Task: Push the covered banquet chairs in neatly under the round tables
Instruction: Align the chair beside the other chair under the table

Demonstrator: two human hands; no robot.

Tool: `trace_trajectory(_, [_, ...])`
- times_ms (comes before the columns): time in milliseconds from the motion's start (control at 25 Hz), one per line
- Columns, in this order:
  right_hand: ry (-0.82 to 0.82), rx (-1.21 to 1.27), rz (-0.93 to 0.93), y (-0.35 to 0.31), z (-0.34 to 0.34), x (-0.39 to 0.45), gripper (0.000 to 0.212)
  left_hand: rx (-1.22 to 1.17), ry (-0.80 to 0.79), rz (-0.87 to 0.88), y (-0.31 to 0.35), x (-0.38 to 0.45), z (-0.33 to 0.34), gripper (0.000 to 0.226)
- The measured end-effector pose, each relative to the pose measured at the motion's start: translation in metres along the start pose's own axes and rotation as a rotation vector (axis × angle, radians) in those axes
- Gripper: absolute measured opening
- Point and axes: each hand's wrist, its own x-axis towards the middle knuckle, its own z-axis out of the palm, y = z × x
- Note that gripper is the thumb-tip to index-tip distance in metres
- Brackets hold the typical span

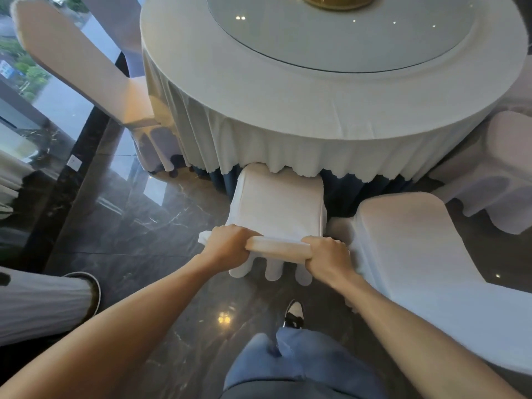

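Note:
A white-covered banquet chair [277, 203] stands in front of me, its seat front tucked under the hanging skirt of the round table [259, 90]. My left hand [229, 246] grips the left end of the chair's top rail and my right hand [326, 256] grips the right end, fingers curled over it. The chair's back is seen from above, so most of it is hidden.
A second covered chair [408, 243] stands close on the right, a third [501, 168] further right, and another [86, 67] at the table's left. A glass turntable [331, 38] tops the table. Dark marble floor [138, 226], a window wall left, my shoe [294, 313] below.

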Motion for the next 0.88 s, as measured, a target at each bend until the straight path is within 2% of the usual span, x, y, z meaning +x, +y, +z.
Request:
trace_trajectory(440, [-0.001, -0.083, 0.072, 0.014, -0.041, 0.122, 0.014, -0.054, 0.033, 0.034, -0.014, 0.120, -0.046, 0.051])
trace_trajectory(640, [0.017, -0.077, 0.094, 0.010, -0.036, 0.143, 0.014, -0.082, 0.031, 0.072, -0.030, 0.148, -0.045, 0.048])
trace_trajectory(760, [0.044, -0.055, 0.124, 0.008, -0.031, 0.151, 0.015, -0.088, 0.083, 0.072, -0.038, 0.159, -0.044, 0.042])
trace_trajectory(880, [0.001, 0.003, 0.110, 0.014, -0.032, 0.153, 0.021, -0.080, 0.096, 0.087, -0.038, 0.163, -0.041, 0.038])
